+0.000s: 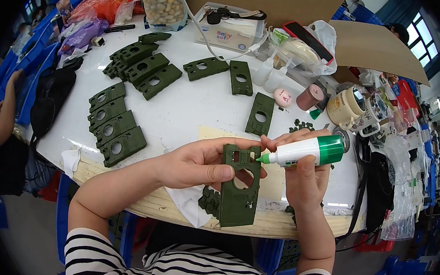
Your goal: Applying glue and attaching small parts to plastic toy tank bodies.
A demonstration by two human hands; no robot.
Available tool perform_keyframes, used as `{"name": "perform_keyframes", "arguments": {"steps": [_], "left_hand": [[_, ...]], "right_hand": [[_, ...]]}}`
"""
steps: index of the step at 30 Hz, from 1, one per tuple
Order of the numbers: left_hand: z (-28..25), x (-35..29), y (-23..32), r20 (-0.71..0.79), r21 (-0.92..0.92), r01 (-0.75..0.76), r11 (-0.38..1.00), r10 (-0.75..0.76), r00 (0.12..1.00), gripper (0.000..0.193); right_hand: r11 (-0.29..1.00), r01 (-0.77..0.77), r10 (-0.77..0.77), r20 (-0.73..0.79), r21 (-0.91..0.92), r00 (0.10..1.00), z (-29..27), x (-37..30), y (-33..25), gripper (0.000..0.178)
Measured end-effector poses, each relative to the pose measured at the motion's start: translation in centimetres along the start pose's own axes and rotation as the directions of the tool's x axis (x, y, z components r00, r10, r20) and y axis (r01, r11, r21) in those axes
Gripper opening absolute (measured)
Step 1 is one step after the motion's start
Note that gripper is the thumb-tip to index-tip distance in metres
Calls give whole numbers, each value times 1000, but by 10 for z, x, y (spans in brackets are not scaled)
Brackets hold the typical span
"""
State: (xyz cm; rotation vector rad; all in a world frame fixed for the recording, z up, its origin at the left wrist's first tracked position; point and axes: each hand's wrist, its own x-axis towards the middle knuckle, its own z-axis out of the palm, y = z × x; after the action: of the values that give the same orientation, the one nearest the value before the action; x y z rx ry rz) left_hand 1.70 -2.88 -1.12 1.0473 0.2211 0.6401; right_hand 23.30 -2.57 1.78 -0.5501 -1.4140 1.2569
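Note:
My left hand [202,162] holds a dark green plastic part [239,206] upright over the table's front edge, thumb across its face. The part looks like a toy tank's hull top, with a large round hole and smaller square openings near its upper end. My right hand [304,183] is closed around a white glue bottle [301,151] with a green end. The bottle's pale green nozzle points left and meets the part's upper right edge; whether it touches is hard to tell. Small dark green pieces [210,201] lie behind the part, partly hidden.
More green hull parts [118,145] lie in rows at the left, with others [259,114] farther back. Small green bits [302,126] sit beyond my right hand. A tissue box [231,32], a phone [308,42] and mugs [344,105] stand behind. Another person's arm [6,108] shows at far left.

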Motion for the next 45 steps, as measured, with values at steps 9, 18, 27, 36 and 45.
{"name": "perform_keyframes", "arguments": {"steps": [9, 18, 27, 36, 45], "left_hand": [[2, 0, 2, 17, -51, 9, 999, -8, 1000, 59], [2, -1, 2, 10, -43, 11, 999, -10, 1000, 60], [2, -1, 3, -15, -33, 10, 999, -10, 1000, 61], [-8, -5, 34, -555, 146, -383, 912, 396, 732, 64], [-22, 0, 31, -574, 593, -69, 802, 481, 663, 60]], "right_hand": [[999, 31, -31, 7, 25, 999, -1, 0, 2, 36], [993, 81, -83, 13, 81, 997, -2, 0, 6, 32], [952, -8, 27, -59, 305, 998, -5, -1, 4, 34], [938, 3, 52, -151, 346, 987, -9, 0, -2, 36], [933, -8, 68, -155, 360, 986, -11, 2, -3, 36]]}}
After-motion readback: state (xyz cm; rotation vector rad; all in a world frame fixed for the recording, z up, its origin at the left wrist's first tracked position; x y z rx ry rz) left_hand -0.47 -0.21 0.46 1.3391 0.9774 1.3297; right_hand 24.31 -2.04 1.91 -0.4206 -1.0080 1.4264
